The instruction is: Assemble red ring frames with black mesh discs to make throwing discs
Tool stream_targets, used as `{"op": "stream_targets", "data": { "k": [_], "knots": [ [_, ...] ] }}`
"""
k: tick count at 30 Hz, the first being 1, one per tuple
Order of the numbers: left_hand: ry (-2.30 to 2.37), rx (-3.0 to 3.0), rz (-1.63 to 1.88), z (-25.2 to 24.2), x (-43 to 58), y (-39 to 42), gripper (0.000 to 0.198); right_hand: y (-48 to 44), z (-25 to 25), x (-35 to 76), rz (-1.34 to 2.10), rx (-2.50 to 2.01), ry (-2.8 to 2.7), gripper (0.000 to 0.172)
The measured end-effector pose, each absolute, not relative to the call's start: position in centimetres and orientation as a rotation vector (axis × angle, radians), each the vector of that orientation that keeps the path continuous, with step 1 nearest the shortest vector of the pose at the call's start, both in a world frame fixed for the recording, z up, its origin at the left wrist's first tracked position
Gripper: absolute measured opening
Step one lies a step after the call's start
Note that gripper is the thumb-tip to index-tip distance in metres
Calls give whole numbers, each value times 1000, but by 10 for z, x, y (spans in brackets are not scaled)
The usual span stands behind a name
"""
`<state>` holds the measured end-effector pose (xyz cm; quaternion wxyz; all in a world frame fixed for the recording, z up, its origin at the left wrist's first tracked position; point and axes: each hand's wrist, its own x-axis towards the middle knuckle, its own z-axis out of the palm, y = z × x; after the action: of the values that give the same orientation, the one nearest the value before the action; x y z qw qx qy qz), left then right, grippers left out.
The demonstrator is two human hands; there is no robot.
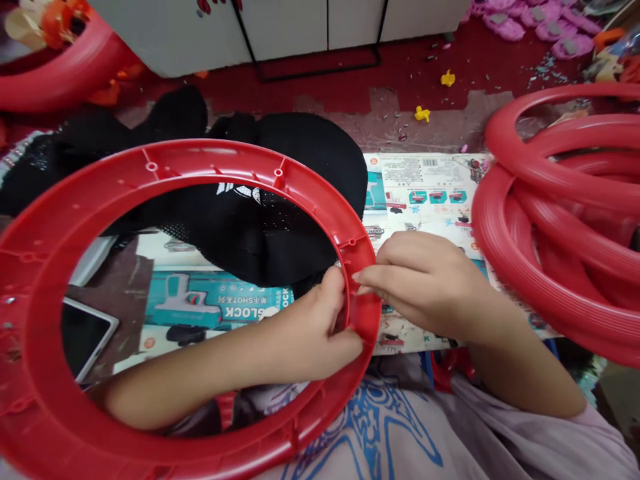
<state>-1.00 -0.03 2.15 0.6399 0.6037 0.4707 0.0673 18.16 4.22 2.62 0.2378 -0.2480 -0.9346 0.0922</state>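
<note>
A large red plastic ring [215, 159] is tilted up before me, its hollow ribbed side with screw posts facing me. My left hand [320, 327] reaches through its opening and grips the right side of the rim, thumb over the front. My right hand [425, 283] is at the same stretch of rim, thumb and fingertips pinched together at the channel. Whatever those fingertips hold, if anything, is too small or hidden to make out. Behind the ring lies a black cap [300, 153] on printed cardboard [425, 180].
Several red rings [540, 267] are stacked at the right. A white-edged tablet or phone [97, 337] lies at the left, seen through the ring. Yellow pieces [423, 114] and small bits litter the red floor [400, 80]. Pink parts [545, 20] are piled at the back right.
</note>
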Motion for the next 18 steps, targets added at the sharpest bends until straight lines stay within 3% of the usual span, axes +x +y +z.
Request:
{"op": "stream_targets", "data": {
  "k": [8, 14, 18],
  "knots": [
    [925, 1297, 265, 23, -11, -1, 71, 46, 22, 181, 387, -738, -2607, 25],
    [913, 910, 485, 19, -4, -5, 44, 45, 21, 181, 241, -694, -2609, 24],
    [1078, 1124, 472, 12, -4, -3, 40, 44, 22, 182, 282, -809, -2584, 21]
  ]
}}
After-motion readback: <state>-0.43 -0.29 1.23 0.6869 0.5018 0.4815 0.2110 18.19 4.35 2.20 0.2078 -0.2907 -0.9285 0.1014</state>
